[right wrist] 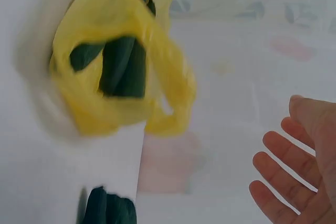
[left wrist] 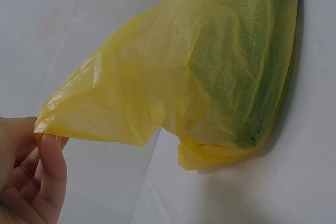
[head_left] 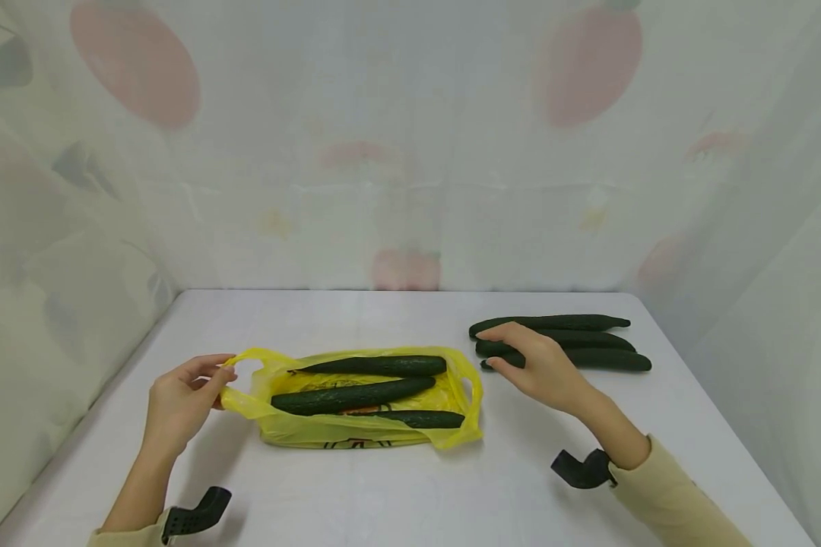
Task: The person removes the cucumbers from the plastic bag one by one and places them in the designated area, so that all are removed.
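A yellow plastic bag (head_left: 294, 433) lies on the table with its mouth spread, and three dark green cucumbers (head_left: 356, 396) show inside it. My left hand (head_left: 181, 399) pinches the bag's left handle between thumb and fingers; in the left wrist view the yellow film (left wrist: 121, 98) stretches taut from the fingertips. To the right of the bag, my right hand (head_left: 543, 368) hovers over the near ends of three loose cucumbers (head_left: 588, 359) laid side by side. Its fingers (right wrist: 286, 148) are spread and hold nothing in the right wrist view.
The white table (head_left: 383, 501) ends at a back edge against a hanging curtain (head_left: 410, 152) with faded fruit prints. Further curtains stand along the left and right sides. A black wrist mount (head_left: 198, 513) sits on the left forearm, another mount (head_left: 584, 469) on the right.
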The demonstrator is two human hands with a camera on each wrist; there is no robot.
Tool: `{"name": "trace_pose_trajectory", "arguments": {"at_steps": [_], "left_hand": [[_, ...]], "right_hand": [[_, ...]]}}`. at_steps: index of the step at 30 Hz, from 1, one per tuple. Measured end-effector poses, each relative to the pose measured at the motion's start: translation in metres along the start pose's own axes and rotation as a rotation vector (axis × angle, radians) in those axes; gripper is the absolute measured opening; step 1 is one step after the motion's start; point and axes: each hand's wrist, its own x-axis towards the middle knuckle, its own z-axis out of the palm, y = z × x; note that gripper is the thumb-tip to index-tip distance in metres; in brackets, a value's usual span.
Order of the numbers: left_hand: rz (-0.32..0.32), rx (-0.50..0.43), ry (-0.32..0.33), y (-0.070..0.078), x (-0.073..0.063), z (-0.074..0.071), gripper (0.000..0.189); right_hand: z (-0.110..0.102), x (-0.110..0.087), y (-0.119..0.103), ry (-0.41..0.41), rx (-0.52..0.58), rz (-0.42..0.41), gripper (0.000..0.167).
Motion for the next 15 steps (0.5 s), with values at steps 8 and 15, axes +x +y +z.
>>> {"name": "trace_pose_trajectory", "arguments": {"at_steps": [8,15], "left_hand": [[0.019,0.008,0.011,0.001,0.000,0.000,0.026],[0.028,0.011,0.017,0.003,-0.001,0.001,0.026]], "right_hand": [[0.019,0.013,-0.026,-0.018,0.083,-0.016,0.037],[0.040,0.025,-0.040,-0.017,0.156,-0.030,0.034]]}}
